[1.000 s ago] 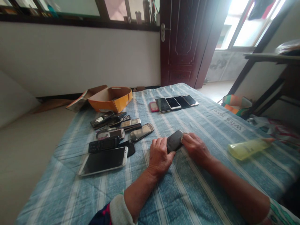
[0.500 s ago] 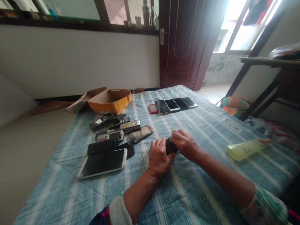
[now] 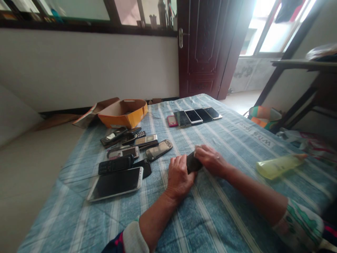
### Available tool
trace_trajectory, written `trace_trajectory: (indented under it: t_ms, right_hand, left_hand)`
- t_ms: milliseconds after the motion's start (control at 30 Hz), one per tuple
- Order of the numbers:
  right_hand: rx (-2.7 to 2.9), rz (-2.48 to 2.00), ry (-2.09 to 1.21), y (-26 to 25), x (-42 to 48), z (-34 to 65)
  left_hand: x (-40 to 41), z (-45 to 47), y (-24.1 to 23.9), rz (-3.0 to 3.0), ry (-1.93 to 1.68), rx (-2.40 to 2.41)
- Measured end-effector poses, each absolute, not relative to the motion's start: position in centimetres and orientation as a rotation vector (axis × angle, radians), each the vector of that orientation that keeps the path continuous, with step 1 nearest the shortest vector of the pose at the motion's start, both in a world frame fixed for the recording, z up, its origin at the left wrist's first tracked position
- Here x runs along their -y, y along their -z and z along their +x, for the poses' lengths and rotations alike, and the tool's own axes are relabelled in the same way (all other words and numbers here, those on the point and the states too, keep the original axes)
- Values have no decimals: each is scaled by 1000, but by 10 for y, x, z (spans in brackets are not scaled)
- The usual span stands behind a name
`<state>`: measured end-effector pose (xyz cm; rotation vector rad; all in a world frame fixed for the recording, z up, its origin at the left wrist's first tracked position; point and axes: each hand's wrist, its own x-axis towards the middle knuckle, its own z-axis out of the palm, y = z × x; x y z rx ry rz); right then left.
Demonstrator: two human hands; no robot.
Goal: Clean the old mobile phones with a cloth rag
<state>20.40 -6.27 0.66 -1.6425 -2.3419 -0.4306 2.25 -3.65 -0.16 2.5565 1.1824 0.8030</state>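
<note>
My left hand [image 3: 181, 175] is closed around the near-left end of a dark mobile phone [image 3: 193, 163], held low over the striped cloth. My right hand [image 3: 212, 160] curls over the phone's far-right end. A small whitish scrap, perhaps tissue, shows at its fingertips and is mostly hidden by them. Left of my hands lies a silver-framed phone [image 3: 159, 150]. Beyond it is a pile of old keypad phones [image 3: 144, 140]. A large white-framed phone [image 3: 117, 184] rests face up nearest me, beside a black keypad phone [image 3: 116, 165].
An open orange cardboard box [image 3: 123, 114] stands at the far left. Several phones [image 3: 195, 116] lie in a row at the back, with a small pink-edged item [image 3: 172, 121] at their left end. A yellowish bottle [image 3: 280, 167] lies on the right of the striped cloth [image 3: 223, 211].
My right hand has slid slightly right along the phone, baring more of its dark surface. My left hand keeps its grip. The camera view has shifted a little.
</note>
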Motion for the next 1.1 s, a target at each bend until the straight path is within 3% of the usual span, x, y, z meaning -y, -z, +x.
trace_trajectory:
  t_ms: [133,300,500,667,767,867,1033,1100]
  right_hand:
    - [2068,-1903,540,-9,64,219]
    - [2371,-1478,425,-5,69,202]
    - [2026,-1832,518,-10,58,212]
    - [2369,-1441,405,-3,62,193]
    - [2109,-1930,398,-3,61,212]
    - [1950,-2065,439,-9,57,225]
    - [2349,-1600,285,-14,50,181]
    - [2364,-1657,224,-13,45,173]
  left_hand:
    - [36,23,2,2554,-814,-1180]
    - [35,21,3,2563,-819,-1153]
    - [34,22,4,2556,-837,-1158]
    - [33,21,5,2567,-853,-1136]
    - [33,21,6,2565,-869,-1144]
    - [32,20,8,2555,-903,-1138]
    - [31,18,11,2552,-978,-1070]
    - [31,18,12,2538,-988,-1085]
